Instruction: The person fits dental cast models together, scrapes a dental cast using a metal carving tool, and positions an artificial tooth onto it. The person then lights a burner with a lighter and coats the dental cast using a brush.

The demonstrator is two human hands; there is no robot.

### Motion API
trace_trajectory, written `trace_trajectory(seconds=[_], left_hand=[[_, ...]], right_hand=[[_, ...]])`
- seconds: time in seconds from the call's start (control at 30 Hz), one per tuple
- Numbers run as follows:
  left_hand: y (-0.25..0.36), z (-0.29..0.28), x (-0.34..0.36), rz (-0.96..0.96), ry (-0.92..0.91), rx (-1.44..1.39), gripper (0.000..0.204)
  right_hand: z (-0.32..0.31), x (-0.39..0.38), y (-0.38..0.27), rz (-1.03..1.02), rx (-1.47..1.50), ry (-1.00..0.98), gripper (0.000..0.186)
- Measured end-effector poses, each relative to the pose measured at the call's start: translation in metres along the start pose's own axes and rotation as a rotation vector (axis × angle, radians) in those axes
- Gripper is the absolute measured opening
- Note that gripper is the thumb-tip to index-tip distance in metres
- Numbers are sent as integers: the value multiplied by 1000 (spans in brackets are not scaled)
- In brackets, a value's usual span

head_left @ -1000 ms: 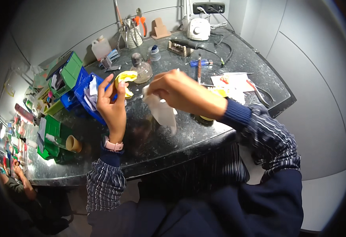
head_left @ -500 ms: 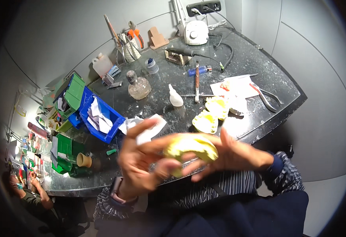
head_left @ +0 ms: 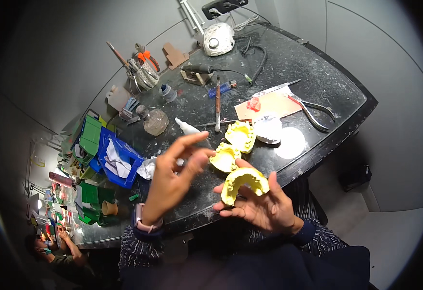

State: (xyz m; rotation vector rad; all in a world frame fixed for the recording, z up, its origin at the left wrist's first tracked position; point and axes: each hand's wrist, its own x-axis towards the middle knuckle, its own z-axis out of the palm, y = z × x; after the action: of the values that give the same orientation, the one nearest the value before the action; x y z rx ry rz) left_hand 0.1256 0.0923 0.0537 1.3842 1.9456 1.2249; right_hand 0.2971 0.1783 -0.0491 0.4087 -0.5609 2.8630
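My right hand (head_left: pixel 264 210) holds a horseshoe-shaped yellow plaster dental cast (head_left: pixel 245 181) on its fingers at the bench's front edge. My left hand (head_left: pixel 172 176) is raised to the left of it, fingers apart and holding nothing. Just beyond, two yellow toothed casts (head_left: pixel 240 135) lie beside a white cast (head_left: pixel 268 129), and a small white squeeze bottle (head_left: pixel 188 126) lies behind my left hand. Crumpled white paper (head_left: pixel 147 169) is at that hand's left.
Pliers (head_left: pixel 313 116), red wax (head_left: pixel 253 104) and a brush (head_left: pixel 218 104) lie on the dark bench (head_left: pixel 337 87). A handpiece (head_left: pixel 199 70), glass bottle (head_left: pixel 154 123) and blue bin (head_left: pixel 119 171) stand behind. A co-worker (head_left: pixel 61 251) sits at far left.
The yellow cast passed from my left hand to my right. The white paper left my right hand and lies on the bench. My left hand has come free.
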Motion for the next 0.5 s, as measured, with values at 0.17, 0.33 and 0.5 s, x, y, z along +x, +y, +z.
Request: trace_trajectory(seconds=[0.17, 0.33, 0.5], left_hand=[[-26, 4, 33, -65, 12, 345, 25], [-40, 16, 45, -168, -170, 396, 25], [-33, 13, 48, -316, -325, 263, 35]], right_hand=[[2, -14, -23, -80, 4, 80, 69], [-6, -26, -41, -176, -3, 98, 67], [-13, -27, -56, -436, 253, 187, 68]])
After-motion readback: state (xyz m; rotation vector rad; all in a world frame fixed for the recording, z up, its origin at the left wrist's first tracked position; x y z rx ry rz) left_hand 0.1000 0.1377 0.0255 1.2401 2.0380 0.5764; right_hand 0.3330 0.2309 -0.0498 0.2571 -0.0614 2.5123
